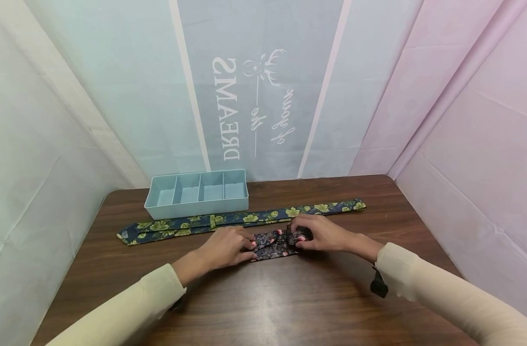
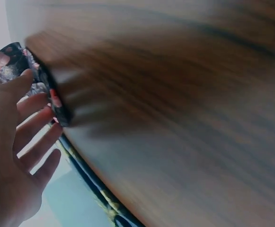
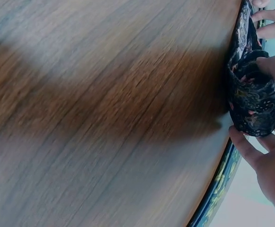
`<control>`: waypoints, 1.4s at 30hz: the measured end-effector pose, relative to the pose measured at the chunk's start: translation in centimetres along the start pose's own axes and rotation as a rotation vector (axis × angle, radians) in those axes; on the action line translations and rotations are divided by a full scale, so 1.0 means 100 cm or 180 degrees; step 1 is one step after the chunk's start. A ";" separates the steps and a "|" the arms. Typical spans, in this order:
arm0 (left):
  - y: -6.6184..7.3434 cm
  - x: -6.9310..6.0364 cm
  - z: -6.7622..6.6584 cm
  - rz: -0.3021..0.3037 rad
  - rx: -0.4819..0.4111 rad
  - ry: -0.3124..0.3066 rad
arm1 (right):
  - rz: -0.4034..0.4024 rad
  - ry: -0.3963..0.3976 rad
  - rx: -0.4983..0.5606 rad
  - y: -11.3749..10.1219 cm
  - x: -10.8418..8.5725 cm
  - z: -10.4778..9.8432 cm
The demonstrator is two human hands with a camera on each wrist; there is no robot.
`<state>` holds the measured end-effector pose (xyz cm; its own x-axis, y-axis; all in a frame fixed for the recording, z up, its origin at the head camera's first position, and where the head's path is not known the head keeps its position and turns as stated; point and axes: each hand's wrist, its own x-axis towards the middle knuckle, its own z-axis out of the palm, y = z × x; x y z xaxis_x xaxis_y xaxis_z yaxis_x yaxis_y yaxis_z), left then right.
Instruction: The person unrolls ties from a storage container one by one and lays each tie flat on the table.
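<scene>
Head view facing forward and down over table [image 1: 263, 307], wrist views close, tilted, sharing dark floral tie [image 1: 272, 250]

A partly rolled necktie [image 1: 269, 251] lies on the worktop [image 1: 263, 302], flanked by the left hand [image 1: 226, 245] at 9 o'clock and the right hand [image 1: 321, 233] at 3. Behind it, a second necktie [image 1: 250, 218] stretches across 12 o'clock; beyond, a four-compartment tray [image 1: 198, 209] sits at 10.

The worktop [image 1: 263, 302] shows wood grain under a smooth, slightly glossy finish, the divided tray [image 1: 203, 208] appears to be smooth plastic, the dark necktie [image 1: 272, 251] and the blue necktie [image 1: 263, 218] look made of smooth cloth, and the backdrop [image 1: 263, 29] seems to be matt fabric.
</scene>
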<state>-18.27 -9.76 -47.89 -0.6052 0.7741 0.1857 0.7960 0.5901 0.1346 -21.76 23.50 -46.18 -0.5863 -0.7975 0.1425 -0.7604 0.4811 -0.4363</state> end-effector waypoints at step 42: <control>0.031 0.043 0.029 -0.0190 -0.0296 -0.0281 | 0.0145 0.0154 -0.0331 0.001 -0.002 0.008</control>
<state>-18.45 -3.96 -49.47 -0.6464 0.7578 0.0888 0.7531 0.6152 0.2332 -21.48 23.39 -46.99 -0.6317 -0.7566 0.1685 -0.7561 0.5536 -0.3491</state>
